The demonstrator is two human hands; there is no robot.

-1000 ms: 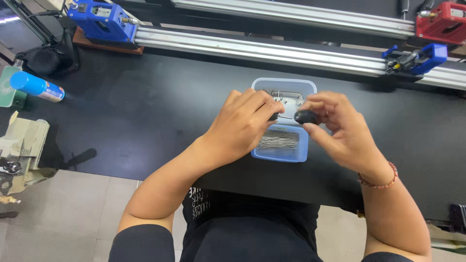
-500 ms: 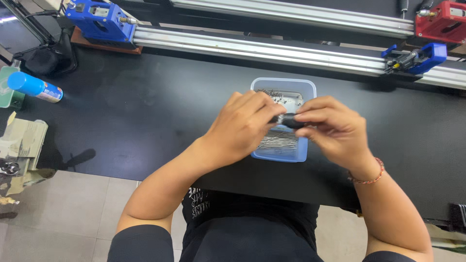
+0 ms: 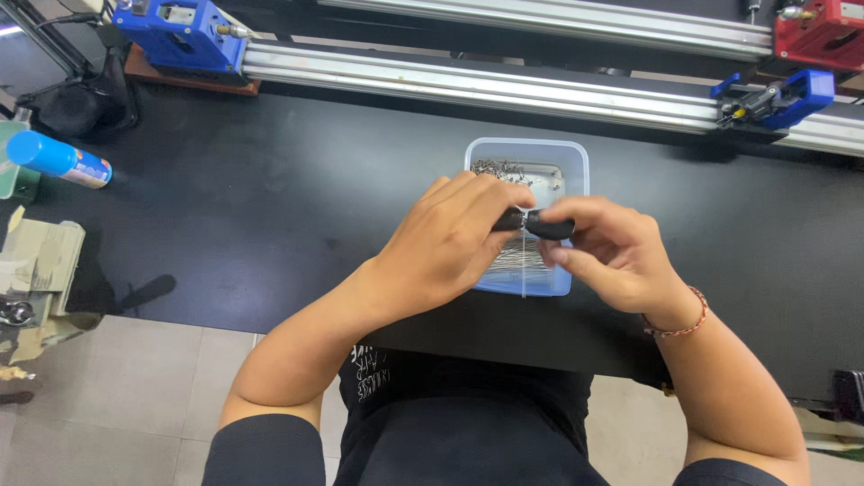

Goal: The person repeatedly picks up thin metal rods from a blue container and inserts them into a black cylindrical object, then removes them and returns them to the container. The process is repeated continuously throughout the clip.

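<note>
Small black part gripped between both hands above a clear plastic tub.

Compared with a second ago, the hands have been drawn together: the right hand [image 3: 621, 256], then apart and slightly open, is now closed on the small black part [image 3: 540, 223], fingers curled over its right end. The left hand [image 3: 450, 243] is bent at the wrist, fingertips pinched on the left end. A thin metal pin [image 3: 523, 261] hangs from the part over the tub [image 3: 576, 162], which rests on the black table [image 3: 270, 198] and contains metal pins.
</note>
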